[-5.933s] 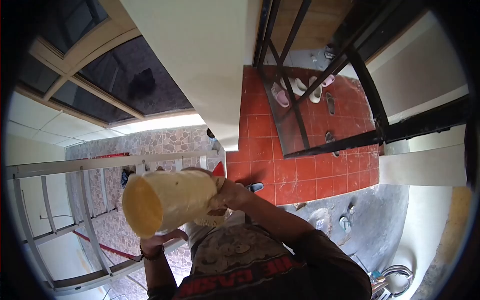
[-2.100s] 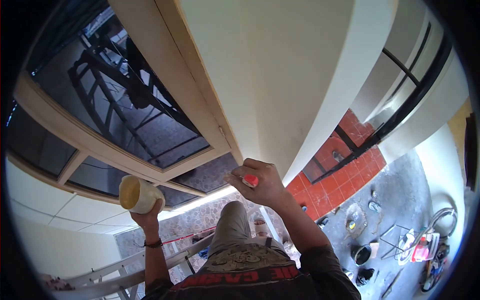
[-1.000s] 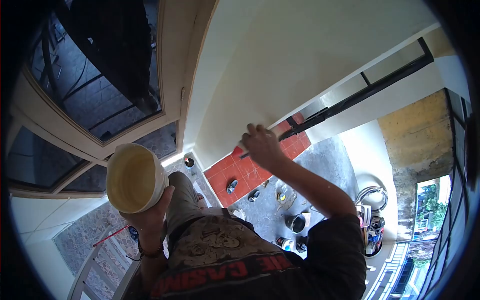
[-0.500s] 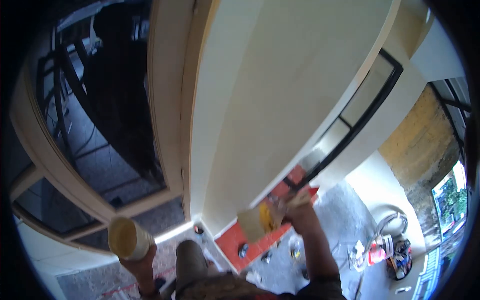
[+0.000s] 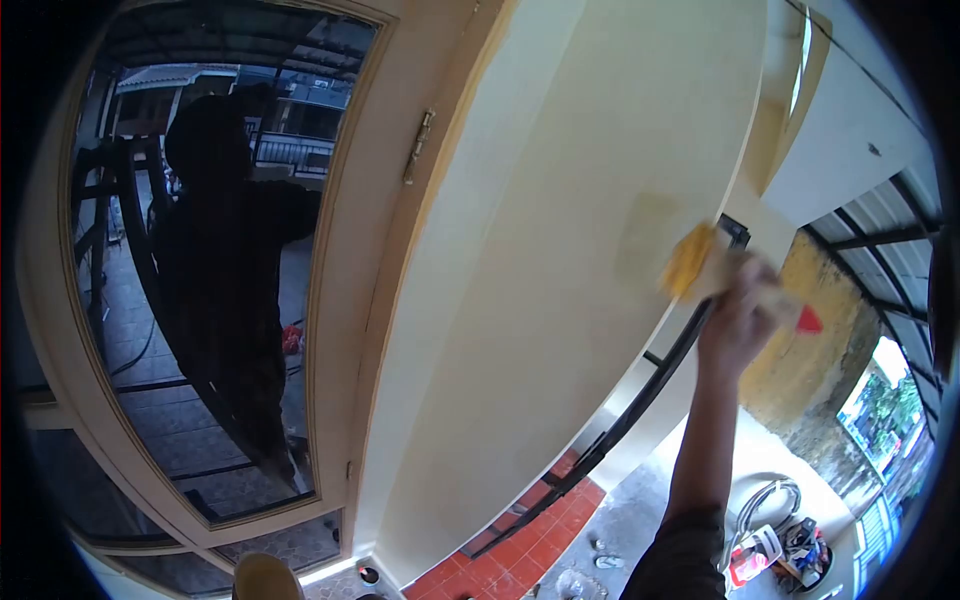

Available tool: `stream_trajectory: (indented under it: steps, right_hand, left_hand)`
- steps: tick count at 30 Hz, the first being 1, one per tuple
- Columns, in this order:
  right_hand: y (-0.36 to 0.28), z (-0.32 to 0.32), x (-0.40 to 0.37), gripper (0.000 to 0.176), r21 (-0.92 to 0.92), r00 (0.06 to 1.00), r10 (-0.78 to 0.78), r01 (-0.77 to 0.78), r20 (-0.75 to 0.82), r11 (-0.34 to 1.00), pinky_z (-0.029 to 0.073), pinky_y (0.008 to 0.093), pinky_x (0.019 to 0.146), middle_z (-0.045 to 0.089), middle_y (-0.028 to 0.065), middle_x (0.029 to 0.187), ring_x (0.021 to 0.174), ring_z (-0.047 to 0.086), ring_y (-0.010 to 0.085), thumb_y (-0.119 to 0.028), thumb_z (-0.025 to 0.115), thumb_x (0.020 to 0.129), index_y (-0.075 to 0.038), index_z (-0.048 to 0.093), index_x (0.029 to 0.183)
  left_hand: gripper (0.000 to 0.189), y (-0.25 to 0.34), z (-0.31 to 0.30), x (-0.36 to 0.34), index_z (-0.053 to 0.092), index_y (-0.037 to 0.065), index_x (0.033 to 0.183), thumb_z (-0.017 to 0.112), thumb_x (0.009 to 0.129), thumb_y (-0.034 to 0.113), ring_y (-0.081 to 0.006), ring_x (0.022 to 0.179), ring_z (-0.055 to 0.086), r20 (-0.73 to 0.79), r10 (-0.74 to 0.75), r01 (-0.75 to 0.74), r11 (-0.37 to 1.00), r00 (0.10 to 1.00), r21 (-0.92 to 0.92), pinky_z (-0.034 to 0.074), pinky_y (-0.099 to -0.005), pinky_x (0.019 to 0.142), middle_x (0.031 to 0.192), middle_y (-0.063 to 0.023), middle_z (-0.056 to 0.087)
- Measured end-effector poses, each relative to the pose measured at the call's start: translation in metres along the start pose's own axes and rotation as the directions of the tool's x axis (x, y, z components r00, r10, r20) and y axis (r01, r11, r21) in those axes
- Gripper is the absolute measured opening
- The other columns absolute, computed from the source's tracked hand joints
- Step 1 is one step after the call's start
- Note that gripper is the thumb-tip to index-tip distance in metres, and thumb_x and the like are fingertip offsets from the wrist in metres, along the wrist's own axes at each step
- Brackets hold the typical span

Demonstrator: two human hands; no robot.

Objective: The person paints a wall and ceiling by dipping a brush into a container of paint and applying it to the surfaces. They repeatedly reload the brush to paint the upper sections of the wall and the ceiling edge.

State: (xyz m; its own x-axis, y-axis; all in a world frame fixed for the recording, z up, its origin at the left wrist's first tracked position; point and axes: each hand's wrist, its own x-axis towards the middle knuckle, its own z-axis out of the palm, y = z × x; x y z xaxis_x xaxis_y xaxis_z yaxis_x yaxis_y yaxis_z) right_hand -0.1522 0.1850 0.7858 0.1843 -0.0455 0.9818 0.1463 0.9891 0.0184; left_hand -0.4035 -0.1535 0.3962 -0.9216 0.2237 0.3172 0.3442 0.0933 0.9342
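Observation:
My right hand (image 5: 740, 310) is closed around a paintbrush (image 5: 690, 262) with yellowish bristles and a pale handle ending in a red tip. The brush is raised at the right edge of the cream wall (image 5: 540, 260); motion blur hides whether the bristles touch it. Just left of the bristles, a darker, wet-looking patch (image 5: 645, 235) marks the wall. At the bottom edge, only the upper part of a cream cup (image 5: 265, 578) shows. My left hand lies out of view below it.
A wood-framed glass door (image 5: 345, 260) with a dark reflection stands left. Beyond the wall runs a black-framed window (image 5: 650, 385). Red tiles (image 5: 520, 560) cover part of the floor. A coiled hose (image 5: 770, 500) and a container of tools (image 5: 805, 555) lie at lower right.
My right hand has lifted the brush from low near the floor up to the wall's right edge. The view has shifted, and the cup and my left hand have dropped toward or past the bottom edge.

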Motion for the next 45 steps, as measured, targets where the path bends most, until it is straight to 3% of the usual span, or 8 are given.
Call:
stream_trajectory:
  steps: [5,7,17,26,29,37,43,45]
  right_hand:
    - [0.0,0.043,0.116,0.03,0.363,0.936,0.305,-0.226,-0.174,0.904,0.042,0.0194,0.059,0.057,0.0022,0.086,0.075,0.053,0.0051,-0.031,0.059,0.094,-0.002,0.06,0.099]
    - [0.021,0.048,0.146,0.03,0.356,0.944,0.294,-0.226,-0.15,0.907,0.043,0.0194,0.06,0.056,0.0013,0.085,0.074,0.053,0.0052,-0.031,0.059,0.094,-0.002,0.059,0.101]
    - [0.046,0.044,0.168,0.026,0.354,0.895,0.446,-0.418,0.005,0.836,0.049,0.026,0.077,0.058,0.0013,0.095,0.089,0.057,0.0084,-0.03,0.059,0.094,-0.006,0.058,0.101]
    - [-0.007,0.033,0.156,0.022,0.315,0.739,0.673,-0.642,0.015,0.698,0.05,0.0273,0.077,0.058,0.0027,0.09,0.087,0.059,0.0103,-0.028,0.057,0.095,-0.006,0.057,0.098]
    - [-0.046,0.017,0.142,0.025,0.072,0.477,0.869,-0.879,0.134,0.471,0.052,0.0265,0.065,0.056,0.0031,0.087,0.083,0.059,0.0118,-0.03,0.059,0.094,-0.006,0.056,0.098]
    - [-0.093,-0.047,0.094,0.021,0.098,0.053,0.951,-0.995,0.304,0.024,0.06,0.0361,0.068,0.06,0.0109,0.093,0.081,0.066,0.0228,-0.02,0.057,0.094,-0.001,0.056,0.102]
    - [-0.122,-0.029,0.11,0.02,0.04,-0.006,0.824,-0.999,0.567,-0.034,0.06,0.0387,0.076,0.062,0.0134,0.095,0.089,0.066,0.0242,-0.014,0.058,0.092,0.0,0.056,0.107]
    - [-0.128,-0.01,0.105,0.021,0.017,-0.035,0.807,-0.998,0.59,-0.056,0.06,0.0388,0.077,0.062,0.0144,0.097,0.09,0.066,0.0249,-0.013,0.058,0.092,0.002,0.056,0.106]
  left_hand:
    - [0.084,0.035,0.005,0.017,0.053,0.006,0.126,0.091,0.052,0.02,-0.0325,0.103,0.061,0.141,-0.079,0.091,0.992,0.987,-0.085,0.05,-0.0426,0.088,0.114,-0.0166,0.063]
    - [0.083,0.039,0.012,0.023,0.053,0.007,0.125,0.09,0.052,0.021,-0.034,0.104,0.061,0.118,0.076,-0.08,0.997,0.99,0.024,0.05,-0.0434,0.089,0.115,-0.0164,0.062]
    - [0.087,0.118,-0.012,0.068,0.049,0.004,0.128,0.089,0.051,0.017,-0.0327,0.105,0.059,0.254,-0.018,0.083,0.965,0.967,-0.248,0.048,-0.0428,0.091,0.118,-0.0164,0.059]
    - [0.083,0.152,-0.048,0.095,0.05,0.005,0.128,0.087,0.055,0.02,-0.0342,0.109,0.057,0.313,0.087,-0.07,0.995,0.946,-0.065,0.047,-0.0464,0.091,0.12,-0.0183,0.057]
    - [0.082,0.153,-0.05,0.098,0.05,0.006,0.128,0.087,0.056,0.022,-0.0355,0.107,0.058,0.31,0.131,-0.112,0.991,0.942,-0.078,0.048,-0.0477,0.091,0.118,-0.0183,0.059]
    - [0.08,0.145,-0.034,0.089,0.051,0.007,0.127,0.089,0.059,0.027,-0.0347,0.107,0.058,0.343,0.148,-0.125,0.988,0.927,-0.088,0.049,-0.0472,0.09,0.119,-0.0168,0.059]
    - [0.085,0.185,-0.017,0.069,0.052,0.006,0.117,0.087,0.039,0.017,-0.0269,0.097,0.063,0.366,0.146,-0.157,0.988,0.919,-0.001,0.05,-0.0404,0.086,0.105,-0.0117,0.063]
    - [0.086,0.192,-0.016,0.067,0.052,0.006,0.117,0.088,0.039,0.016,-0.0261,0.096,0.063,0.387,0.121,-0.037,0.976,0.914,-0.215,0.05,-0.0403,0.086,0.105,-0.0112,0.063]
